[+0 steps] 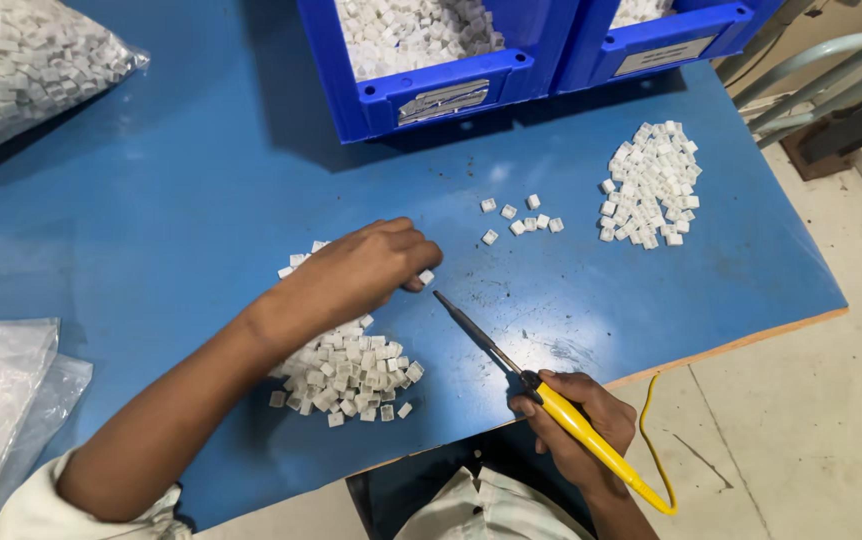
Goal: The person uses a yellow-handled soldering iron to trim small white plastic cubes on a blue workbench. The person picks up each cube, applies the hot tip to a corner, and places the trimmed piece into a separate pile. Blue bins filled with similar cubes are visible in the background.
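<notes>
Blue table (201, 200); white piece (427, 277) at left fingers (413, 262)

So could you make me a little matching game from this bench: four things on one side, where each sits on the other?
Things:
1. soldering iron
2. large pile of white pieces
3. blue bins
4. clear bag of white pieces

Places:
A. far left corner of the table
B. under the left forearm
C. along the far edge, filled with white pieces
D. in the right hand

Pairs: 1-D, 2-B, 3-C, 4-A

The left hand pinches one small white piece at its fingertips.
</notes>
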